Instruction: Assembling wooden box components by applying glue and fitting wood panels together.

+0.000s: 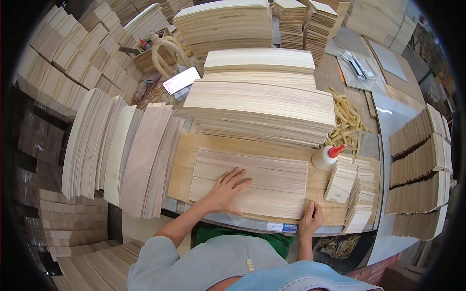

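A pale wooden board [272, 182] with streaked grain lies flat on the plywood work surface [187, 155] in front of me. My left hand [227, 191] rests on its left part, palm down with the fingers spread. Just off the board's near right corner, at the front edge of the bench, is my right hand [310, 220]. Its fingers are curled in, and whatever they may hold is hidden. A white glue bottle [321, 158] with a red nozzle cap stands beyond the board's right end. Small thin wood pieces [342, 184] lie in overlapping rows to the right.
A tall stack of boards [262, 106] stands behind the board. Upright boards [150, 155] lean at the left. A phone [181, 80] lies near a wooden frame [165, 56]. Rubber bands [350, 119] are heaped behind the bottle. Rows of thin boards [412, 169] line the right.
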{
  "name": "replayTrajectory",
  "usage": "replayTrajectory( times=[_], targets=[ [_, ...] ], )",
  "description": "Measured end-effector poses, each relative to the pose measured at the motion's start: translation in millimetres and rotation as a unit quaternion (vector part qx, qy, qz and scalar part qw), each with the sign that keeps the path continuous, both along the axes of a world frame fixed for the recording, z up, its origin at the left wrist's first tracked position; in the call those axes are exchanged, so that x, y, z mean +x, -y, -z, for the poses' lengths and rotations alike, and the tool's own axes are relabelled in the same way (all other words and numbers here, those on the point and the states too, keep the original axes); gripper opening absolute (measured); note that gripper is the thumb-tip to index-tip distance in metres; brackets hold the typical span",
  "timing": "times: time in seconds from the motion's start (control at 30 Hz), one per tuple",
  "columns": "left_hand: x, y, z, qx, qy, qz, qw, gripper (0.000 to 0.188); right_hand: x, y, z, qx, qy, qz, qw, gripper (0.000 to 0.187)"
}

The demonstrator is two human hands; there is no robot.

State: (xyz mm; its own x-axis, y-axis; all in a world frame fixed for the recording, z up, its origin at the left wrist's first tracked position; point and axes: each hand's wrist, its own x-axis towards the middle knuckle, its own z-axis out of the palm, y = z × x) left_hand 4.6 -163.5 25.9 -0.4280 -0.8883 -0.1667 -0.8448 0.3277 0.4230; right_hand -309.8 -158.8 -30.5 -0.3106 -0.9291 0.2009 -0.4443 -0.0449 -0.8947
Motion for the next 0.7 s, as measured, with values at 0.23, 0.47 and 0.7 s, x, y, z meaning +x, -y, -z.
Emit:
replayTrajectory(
  times=[0.23,0.47,0.7],
  targets=[
    [0,0,0,0.004,-0.004,0.006,1.000,0.111,-2,-1,6,-0.008,-0.005,0.000,1.000,0.018],
    [2,0,3,-0.014,-0.009,0.006,1.000,0.110,2,0,-6,0.017,0.013,-0.001,1.000,0.019],
    [1,3,0,-0.012,-0.021,-0.006,1.000,0.108,-4,-1,9,0.014,-0.011,0.005,1.000,0.018]
  ],
)
